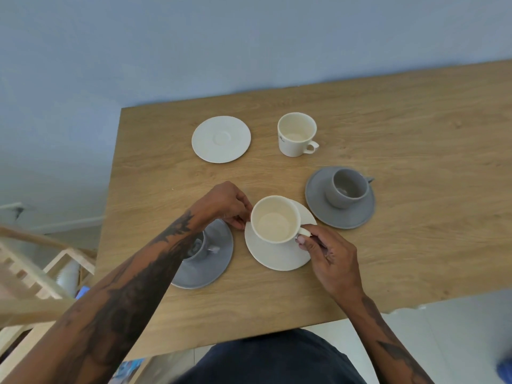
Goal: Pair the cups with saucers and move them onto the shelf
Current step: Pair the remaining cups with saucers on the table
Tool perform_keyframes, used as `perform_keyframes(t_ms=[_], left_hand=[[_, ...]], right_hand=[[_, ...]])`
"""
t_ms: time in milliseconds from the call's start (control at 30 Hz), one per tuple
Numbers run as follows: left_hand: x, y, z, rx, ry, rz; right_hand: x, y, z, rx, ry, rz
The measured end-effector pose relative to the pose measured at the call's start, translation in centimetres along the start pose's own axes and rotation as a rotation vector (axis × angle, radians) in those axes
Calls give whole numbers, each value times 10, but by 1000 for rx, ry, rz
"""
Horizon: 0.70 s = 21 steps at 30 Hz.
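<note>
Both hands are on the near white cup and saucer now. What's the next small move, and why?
Probably lift that pair together and carry it toward the shelf. The white cup already sits on its white saucer; the right hand pinches the handle and the left hand touches the saucer's edge. The far white cup and empty saucer can be paired afterwards.

Table (401, 151) looks like light oak-grain wood or laminate, smooth and matt. The cream cups (296, 134) and cream saucers (221, 139) seem to be matt ceramic, barely any shine. Grey cups (347, 188) and grey saucers (346, 217) have a soft satin glaze. Pale unfinished-looking wooden rack (41, 273) on the left.
</note>
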<state>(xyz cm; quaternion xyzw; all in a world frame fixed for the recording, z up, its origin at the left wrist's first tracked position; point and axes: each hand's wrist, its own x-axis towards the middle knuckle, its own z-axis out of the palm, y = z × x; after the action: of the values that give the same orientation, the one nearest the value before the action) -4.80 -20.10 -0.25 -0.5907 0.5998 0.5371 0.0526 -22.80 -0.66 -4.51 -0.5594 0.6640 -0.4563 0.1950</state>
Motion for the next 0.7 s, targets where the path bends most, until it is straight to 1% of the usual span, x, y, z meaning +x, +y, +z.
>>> perform_keyframes(t_ms=[200, 700], left_hand=[[-3, -3, 2, -7, 14, 15], [-2, -6, 2, -47, -7, 17]], right_hand=[[1, -1, 4, 18, 15, 6], [2, -1, 9, 57, 30, 51]])
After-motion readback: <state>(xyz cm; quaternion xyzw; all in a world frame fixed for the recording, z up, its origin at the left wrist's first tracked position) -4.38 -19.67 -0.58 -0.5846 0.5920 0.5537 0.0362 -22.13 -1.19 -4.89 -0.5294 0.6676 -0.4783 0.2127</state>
